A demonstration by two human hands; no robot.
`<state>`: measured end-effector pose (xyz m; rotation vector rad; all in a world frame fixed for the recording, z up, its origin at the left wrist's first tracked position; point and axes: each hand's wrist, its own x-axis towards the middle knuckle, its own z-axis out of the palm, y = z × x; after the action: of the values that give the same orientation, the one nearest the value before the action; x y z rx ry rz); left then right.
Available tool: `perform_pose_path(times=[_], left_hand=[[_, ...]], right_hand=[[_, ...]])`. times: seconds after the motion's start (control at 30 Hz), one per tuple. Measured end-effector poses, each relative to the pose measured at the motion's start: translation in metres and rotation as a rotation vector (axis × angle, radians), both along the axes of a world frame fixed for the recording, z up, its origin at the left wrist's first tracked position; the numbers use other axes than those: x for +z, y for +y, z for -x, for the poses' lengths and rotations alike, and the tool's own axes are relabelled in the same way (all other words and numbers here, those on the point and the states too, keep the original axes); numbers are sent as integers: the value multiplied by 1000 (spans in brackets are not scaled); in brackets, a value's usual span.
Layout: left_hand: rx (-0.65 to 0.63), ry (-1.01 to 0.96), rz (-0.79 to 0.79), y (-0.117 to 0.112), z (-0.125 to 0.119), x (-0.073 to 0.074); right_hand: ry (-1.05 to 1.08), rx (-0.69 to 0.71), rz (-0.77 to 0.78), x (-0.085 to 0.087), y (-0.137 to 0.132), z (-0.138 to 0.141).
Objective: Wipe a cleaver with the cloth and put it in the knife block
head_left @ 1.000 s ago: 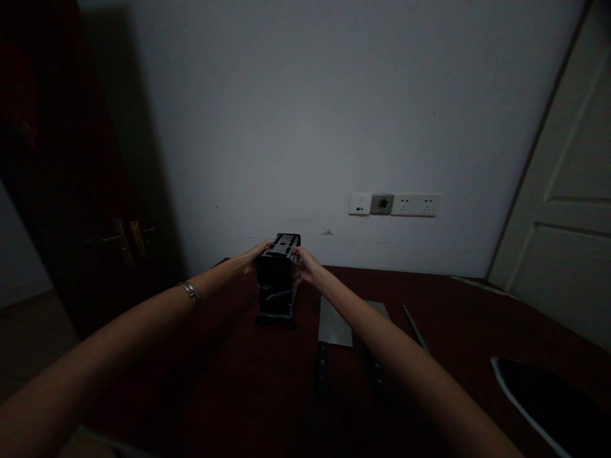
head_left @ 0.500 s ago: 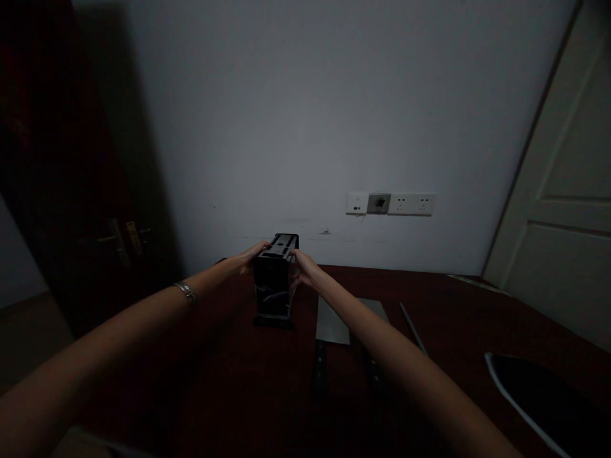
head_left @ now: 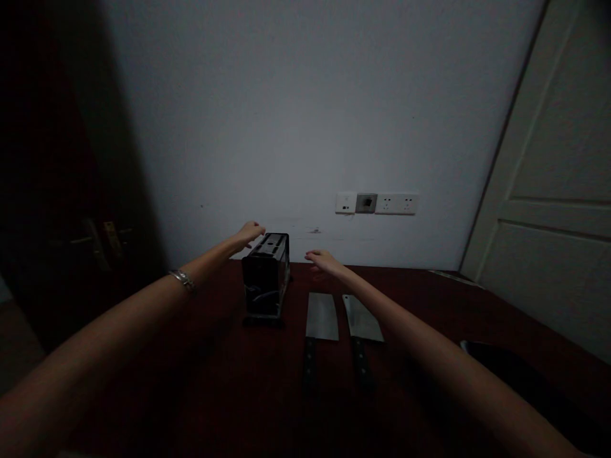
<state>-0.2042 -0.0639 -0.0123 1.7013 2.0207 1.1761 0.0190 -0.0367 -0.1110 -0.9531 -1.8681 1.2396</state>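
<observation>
A black knife block (head_left: 261, 286) with a slotted metallic top stands upright on the dark red table. My left hand (head_left: 249, 234) is just above and beside its far left top edge, fingers loosely apart and holding nothing; whether a fingertip touches the block I cannot tell. To the right of the block, apart from it, my right hand (head_left: 323, 261) hovers with bent, parted fingers and nothing in them. Below that hand lie two cleavers side by side, a left cleaver (head_left: 322, 318) and a right cleaver (head_left: 363, 319), both with black riveted handles toward me.
A dark object with a pale rim (head_left: 506, 369) lies at the right of the table (head_left: 229, 381), partly behind my right forearm. Behind the table rises a pale wall with a row of sockets (head_left: 377, 203). Doors stand on both sides, the left one with a handle (head_left: 102, 242).
Both hands have let go of the knife block and moved apart, the left up, the right to the right. More of the right cleaver shows. The view has shifted slightly to the right.
</observation>
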Motion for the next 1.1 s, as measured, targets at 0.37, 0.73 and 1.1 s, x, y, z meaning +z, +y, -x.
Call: perform_pose_path(times=[0.37,0.73,1.1], left_hand=[[-528,149,-641,-35,-177,-4],[-974,59,-285,-82,-284,-130],[-971,-22,-121,-103,-281,-139]], right_hand=[[-701,-226,-377,-42,-32,-255],[-924,-301,-250,-127,-77,-379],[-578,-210,-116,-44,-92,-341]])
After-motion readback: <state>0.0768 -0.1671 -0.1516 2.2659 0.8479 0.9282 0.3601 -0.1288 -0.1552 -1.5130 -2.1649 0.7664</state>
